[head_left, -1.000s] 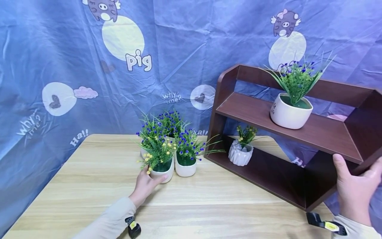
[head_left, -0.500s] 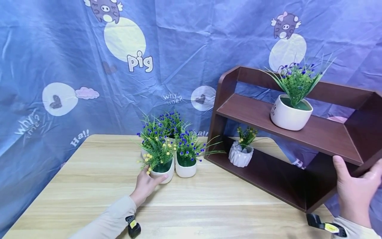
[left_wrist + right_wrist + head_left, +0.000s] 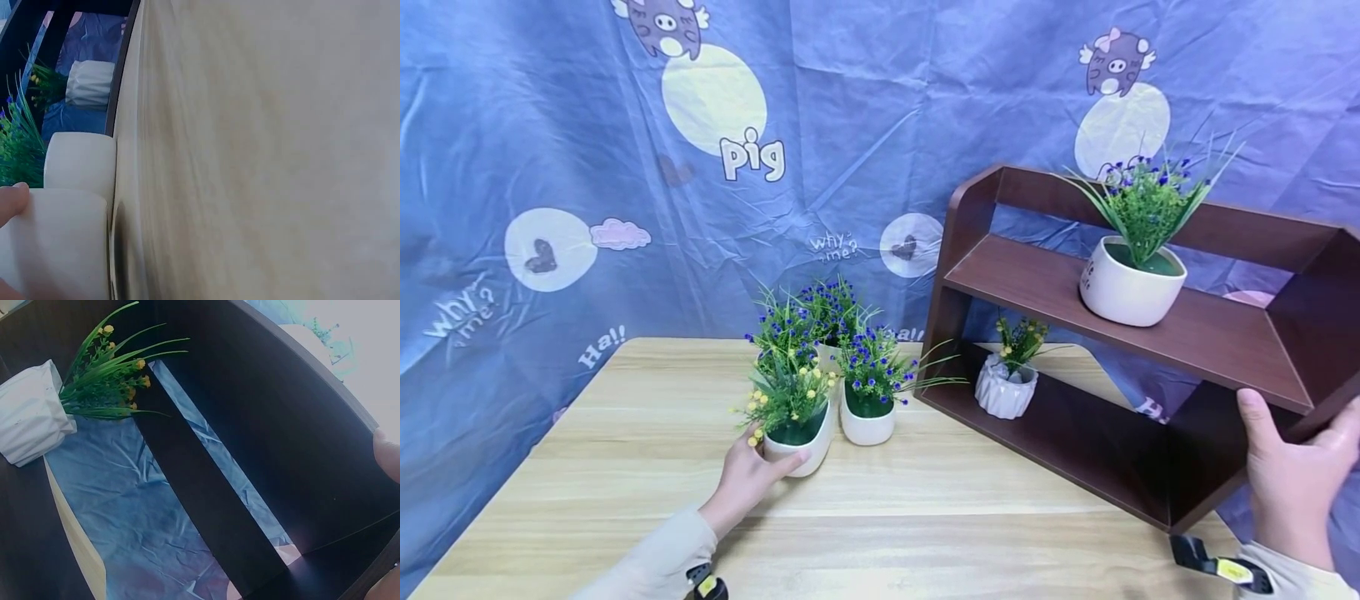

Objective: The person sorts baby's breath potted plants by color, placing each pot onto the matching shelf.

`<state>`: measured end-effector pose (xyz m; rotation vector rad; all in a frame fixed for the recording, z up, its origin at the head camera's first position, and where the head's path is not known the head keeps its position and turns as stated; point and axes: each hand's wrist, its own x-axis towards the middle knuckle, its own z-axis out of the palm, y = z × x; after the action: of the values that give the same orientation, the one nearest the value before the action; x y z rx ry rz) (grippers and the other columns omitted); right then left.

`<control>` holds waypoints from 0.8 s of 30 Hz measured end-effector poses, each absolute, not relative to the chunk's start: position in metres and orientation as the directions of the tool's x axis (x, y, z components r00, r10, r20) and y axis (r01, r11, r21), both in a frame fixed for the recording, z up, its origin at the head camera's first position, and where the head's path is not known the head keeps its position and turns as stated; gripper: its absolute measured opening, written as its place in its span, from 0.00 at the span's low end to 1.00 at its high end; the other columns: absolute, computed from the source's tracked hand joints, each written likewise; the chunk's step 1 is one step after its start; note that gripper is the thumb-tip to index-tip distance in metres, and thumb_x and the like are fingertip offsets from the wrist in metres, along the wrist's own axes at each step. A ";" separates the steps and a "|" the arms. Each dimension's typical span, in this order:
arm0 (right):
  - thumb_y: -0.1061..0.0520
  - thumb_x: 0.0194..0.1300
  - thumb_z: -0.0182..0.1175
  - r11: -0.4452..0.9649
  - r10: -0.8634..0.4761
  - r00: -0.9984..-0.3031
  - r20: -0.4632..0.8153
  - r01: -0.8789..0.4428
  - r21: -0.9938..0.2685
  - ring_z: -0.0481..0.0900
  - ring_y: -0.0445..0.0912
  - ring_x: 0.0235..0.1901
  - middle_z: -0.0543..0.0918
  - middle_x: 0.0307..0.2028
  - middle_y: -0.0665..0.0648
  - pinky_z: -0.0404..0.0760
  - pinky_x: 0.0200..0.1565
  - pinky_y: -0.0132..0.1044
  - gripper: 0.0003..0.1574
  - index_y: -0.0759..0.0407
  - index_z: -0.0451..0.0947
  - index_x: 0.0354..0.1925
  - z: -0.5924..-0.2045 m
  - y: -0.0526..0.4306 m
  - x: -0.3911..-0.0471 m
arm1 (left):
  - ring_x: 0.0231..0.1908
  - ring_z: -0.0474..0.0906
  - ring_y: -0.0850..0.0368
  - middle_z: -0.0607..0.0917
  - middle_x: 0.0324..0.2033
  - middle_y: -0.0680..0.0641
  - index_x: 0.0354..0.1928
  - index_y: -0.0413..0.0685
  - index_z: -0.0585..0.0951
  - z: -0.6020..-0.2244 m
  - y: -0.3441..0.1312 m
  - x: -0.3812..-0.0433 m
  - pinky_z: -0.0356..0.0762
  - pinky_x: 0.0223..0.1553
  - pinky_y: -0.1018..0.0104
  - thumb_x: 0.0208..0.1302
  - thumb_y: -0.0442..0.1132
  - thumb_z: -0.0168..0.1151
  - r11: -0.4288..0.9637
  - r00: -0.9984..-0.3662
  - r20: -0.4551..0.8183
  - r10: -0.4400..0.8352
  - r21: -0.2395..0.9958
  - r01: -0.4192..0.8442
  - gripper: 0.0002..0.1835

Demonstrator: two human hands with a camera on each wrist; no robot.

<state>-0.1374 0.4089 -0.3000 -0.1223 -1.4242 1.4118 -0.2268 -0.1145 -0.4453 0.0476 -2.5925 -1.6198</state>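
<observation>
Head view: held plant [image 3: 793, 421] points up, axis upright.

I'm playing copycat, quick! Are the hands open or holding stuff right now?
Left hand: closed, holding the smooth white rounded pot of yellow flowers.
Right hand: closed, gripping the dark brown two-level shelf at its side.

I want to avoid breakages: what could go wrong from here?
The yellow-flowered pot in the left hand could knock the front blue-flowered pot close beside it. The right hand grips the shelf: a jolt there might slide or tip the upper pot.
</observation>
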 end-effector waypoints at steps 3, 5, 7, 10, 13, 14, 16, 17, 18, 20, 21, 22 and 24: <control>0.75 0.43 0.62 0.283 0.694 -0.424 0.582 -0.583 -0.762 0.58 0.43 0.60 0.64 0.60 0.54 0.53 0.59 0.21 0.49 0.51 0.59 0.62 -0.299 0.409 -0.137 | 0.55 0.68 0.44 0.72 0.52 0.33 0.60 0.36 0.62 -0.442 -0.117 -0.221 0.65 0.56 0.55 0.32 0.55 0.74 0.428 -0.996 0.074 -0.057 0.903 0.042 0.53; 0.75 0.43 0.62 0.297 0.692 -0.427 0.583 -0.567 -0.768 0.58 0.42 0.60 0.64 0.60 0.54 0.52 0.59 0.21 0.49 0.51 0.59 0.62 -0.299 0.409 -0.137 | 0.55 0.69 0.46 0.74 0.52 0.36 0.58 0.39 0.65 -0.439 -0.118 -0.216 0.64 0.56 0.56 0.32 0.53 0.74 0.414 -0.995 0.094 -0.040 0.908 0.070 0.49; 0.75 0.44 0.62 0.309 0.695 -0.427 0.578 -0.548 -0.777 0.58 0.42 0.60 0.64 0.60 0.54 0.52 0.59 0.20 0.49 0.51 0.59 0.62 -0.299 0.409 -0.137 | 0.55 0.68 0.48 0.74 0.53 0.38 0.57 0.40 0.66 -0.436 -0.119 -0.212 0.64 0.57 0.57 0.33 0.52 0.74 0.396 -0.994 0.111 -0.017 0.913 0.095 0.47; 0.74 0.44 0.62 0.306 0.701 -0.427 0.572 -0.545 -0.781 0.58 0.42 0.60 0.64 0.60 0.53 0.52 0.59 0.20 0.49 0.51 0.59 0.62 -0.300 0.409 -0.136 | 0.58 0.66 0.49 0.72 0.56 0.41 0.59 0.41 0.65 -0.432 -0.118 -0.206 0.61 0.58 0.59 0.35 0.50 0.74 0.356 -0.991 0.128 0.025 0.925 0.129 0.46; 0.74 0.44 0.62 0.315 0.700 -0.428 0.572 -0.533 -0.785 0.57 0.40 0.60 0.62 0.61 0.53 0.51 0.59 0.20 0.50 0.50 0.57 0.63 -0.299 0.410 -0.136 | 0.59 0.64 0.51 0.70 0.57 0.43 0.59 0.43 0.64 -0.429 -0.116 -0.201 0.60 0.58 0.61 0.34 0.49 0.75 0.322 -0.989 0.140 0.055 0.935 0.150 0.47; 0.73 0.44 0.62 0.334 0.698 -0.428 0.573 -0.513 -0.790 0.57 0.40 0.60 0.62 0.61 0.52 0.51 0.59 0.20 0.50 0.49 0.57 0.63 -0.299 0.410 -0.136 | 0.59 0.64 0.51 0.70 0.58 0.43 0.59 0.44 0.65 -0.429 -0.115 -0.199 0.60 0.58 0.61 0.34 0.49 0.75 0.321 -0.988 0.140 0.060 0.935 0.152 0.47; 0.74 0.44 0.62 0.340 0.702 -0.427 0.570 -0.503 -0.795 0.58 0.41 0.60 0.64 0.59 0.53 0.53 0.58 0.20 0.49 0.50 0.58 0.62 -0.300 0.411 -0.138 | 0.58 0.64 0.50 0.70 0.57 0.43 0.58 0.44 0.65 -0.427 -0.111 -0.195 0.61 0.58 0.61 0.33 0.49 0.75 0.334 -0.990 0.133 0.055 0.932 0.143 0.47; 0.73 0.44 0.62 0.344 0.705 -0.426 0.567 -0.493 -0.799 0.59 0.41 0.59 0.65 0.59 0.53 0.54 0.58 0.20 0.48 0.50 0.59 0.62 -0.301 0.412 -0.138 | 0.58 0.65 0.49 0.71 0.57 0.42 0.58 0.44 0.66 -0.426 -0.109 -0.192 0.62 0.57 0.60 0.32 0.49 0.75 0.344 -0.990 0.133 0.050 0.928 0.142 0.46; 0.74 0.44 0.63 0.343 0.709 -0.426 0.562 -0.488 -0.803 0.60 0.42 0.59 0.66 0.58 0.53 0.56 0.57 0.20 0.47 0.51 0.60 0.61 -0.302 0.412 -0.139 | 0.57 0.66 0.48 0.71 0.56 0.42 0.57 0.43 0.67 -0.426 -0.107 -0.190 0.62 0.57 0.59 0.31 0.49 0.76 0.356 -0.990 0.132 0.045 0.924 0.139 0.46; 0.74 0.43 0.63 0.314 0.721 -0.424 0.548 -0.505 -0.804 0.63 0.44 0.57 0.69 0.55 0.55 0.59 0.55 0.20 0.45 0.53 0.62 0.59 -0.304 0.414 -0.141 | 0.56 0.68 0.46 0.73 0.54 0.40 0.56 0.41 0.68 -0.425 -0.101 -0.186 0.64 0.56 0.57 0.31 0.50 0.76 0.380 -0.992 0.118 0.041 0.917 0.125 0.46; 0.75 0.42 0.63 0.291 0.725 -0.424 0.542 -0.525 -0.800 0.63 0.45 0.57 0.69 0.54 0.55 0.60 0.55 0.20 0.44 0.54 0.63 0.58 -0.305 0.414 -0.141 | 0.55 0.68 0.45 0.72 0.54 0.38 0.57 0.39 0.67 -0.425 -0.097 -0.184 0.65 0.55 0.56 0.31 0.50 0.76 0.378 -0.993 0.106 0.043 0.919 0.114 0.47; 0.75 0.42 0.63 0.293 0.726 -0.423 0.542 -0.523 -0.800 0.63 0.45 0.57 0.69 0.54 0.55 0.60 0.55 0.20 0.44 0.54 0.63 0.58 -0.305 0.414 -0.141 | 0.55 0.68 0.44 0.71 0.54 0.36 0.57 0.37 0.66 -0.426 -0.094 -0.182 0.66 0.54 0.56 0.31 0.51 0.75 0.380 -0.994 0.094 0.051 0.919 0.106 0.49; 0.75 0.42 0.63 0.286 0.721 -0.424 0.549 -0.540 -0.792 0.62 0.45 0.57 0.69 0.55 0.55 0.59 0.55 0.20 0.45 0.54 0.63 0.59 -0.304 0.414 -0.140 | 0.54 0.69 0.41 0.69 0.54 0.31 0.58 0.31 0.63 -0.426 -0.086 -0.180 0.67 0.53 0.54 0.31 0.52 0.75 0.370 -0.995 0.074 0.072 0.924 0.096 0.51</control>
<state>-0.1402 0.4136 -0.3040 -0.1797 -1.4321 1.4144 -0.1800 -0.0856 -0.4256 -0.1576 -2.5818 -1.7448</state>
